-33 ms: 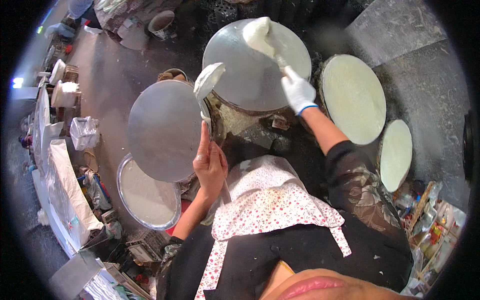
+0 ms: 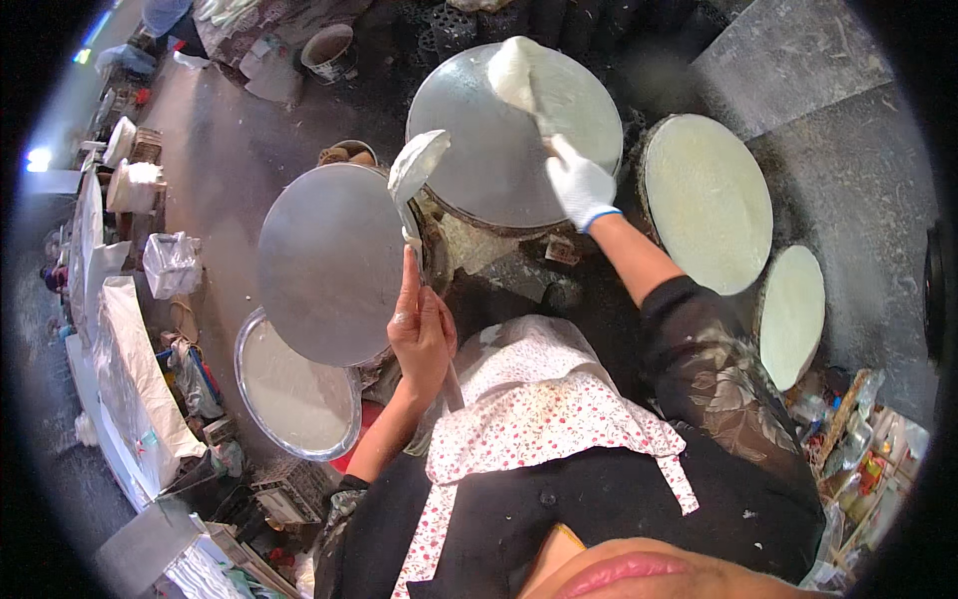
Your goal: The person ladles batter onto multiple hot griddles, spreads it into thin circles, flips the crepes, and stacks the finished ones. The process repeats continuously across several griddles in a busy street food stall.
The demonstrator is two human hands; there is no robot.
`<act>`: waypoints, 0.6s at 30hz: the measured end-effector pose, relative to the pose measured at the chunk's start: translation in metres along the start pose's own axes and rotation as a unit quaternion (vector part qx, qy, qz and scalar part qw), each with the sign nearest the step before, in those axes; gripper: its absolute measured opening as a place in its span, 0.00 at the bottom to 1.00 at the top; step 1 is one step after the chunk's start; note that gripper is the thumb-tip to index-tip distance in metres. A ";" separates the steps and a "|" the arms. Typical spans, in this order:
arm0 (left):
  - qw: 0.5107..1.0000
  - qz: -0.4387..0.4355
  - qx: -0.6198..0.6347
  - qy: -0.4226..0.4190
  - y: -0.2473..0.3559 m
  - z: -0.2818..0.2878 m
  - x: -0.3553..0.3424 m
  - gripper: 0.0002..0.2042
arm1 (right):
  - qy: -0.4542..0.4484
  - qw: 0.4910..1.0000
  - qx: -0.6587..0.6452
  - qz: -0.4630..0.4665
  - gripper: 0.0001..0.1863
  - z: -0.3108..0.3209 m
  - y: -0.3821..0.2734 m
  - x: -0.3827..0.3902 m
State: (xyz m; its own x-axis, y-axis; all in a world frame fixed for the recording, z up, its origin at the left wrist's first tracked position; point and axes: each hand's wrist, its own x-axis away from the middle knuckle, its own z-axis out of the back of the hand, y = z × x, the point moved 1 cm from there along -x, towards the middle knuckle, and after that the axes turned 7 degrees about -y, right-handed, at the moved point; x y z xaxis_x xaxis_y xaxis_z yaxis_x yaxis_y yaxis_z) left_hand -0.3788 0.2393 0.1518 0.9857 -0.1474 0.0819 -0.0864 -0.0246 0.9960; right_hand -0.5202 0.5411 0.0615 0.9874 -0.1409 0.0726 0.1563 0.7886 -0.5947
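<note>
My bare left hand point(image 2: 419, 329) is closed around the handle of a ladle point(image 2: 417, 165), index finger stretched along it. The ladle's bowl is coated in white batter and hangs between two round griddles. My right hand point(image 2: 582, 185), in a white glove with a blue cuff, grips the handle of a batter-coated spreader point(image 2: 513, 75). Its blade lies on the far round griddle point(image 2: 459, 150), where pale batter covers the right side and bare grey metal shows on the left. A bare grey griddle point(image 2: 324, 265) is near my left hand.
At right, two more round griddles bear pale batter, a larger one point(image 2: 708, 205) and a smaller-looking one point(image 2: 792, 317). A wide basin of batter point(image 2: 299, 389) stands under the left griddle. A bucket point(image 2: 327, 52) is at the far left. Cluttered goods point(image 2: 868, 439) lie at lower right.
My right hand has moved slightly left and nearer to me over the far griddle, with the spreader turning. My left hand and the ladle have stayed almost in place.
</note>
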 end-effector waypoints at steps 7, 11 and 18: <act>0.998 -0.004 0.039 0.050 0.000 -0.028 0.006 0.30 | 0.085 0.996 0.009 0.037 0.20 0.007 0.039 -0.013; 0.998 0.001 -0.006 0.060 0.000 -0.043 0.004 0.29 | -0.019 0.988 0.005 0.154 0.23 0.001 0.040 -0.024; 0.995 -0.011 0.027 0.094 -0.001 -0.063 0.008 0.29 | 0.022 0.998 0.042 0.030 0.21 0.028 0.045 -0.033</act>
State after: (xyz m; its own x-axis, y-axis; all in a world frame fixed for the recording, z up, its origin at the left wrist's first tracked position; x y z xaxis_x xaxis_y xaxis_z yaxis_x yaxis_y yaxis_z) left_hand -0.3620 0.3003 0.1536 0.9966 0.0413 0.0708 -0.0673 -0.0804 0.9945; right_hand -0.5450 0.5982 0.0547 0.9932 -0.1166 0.0015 0.0998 0.8432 -0.5282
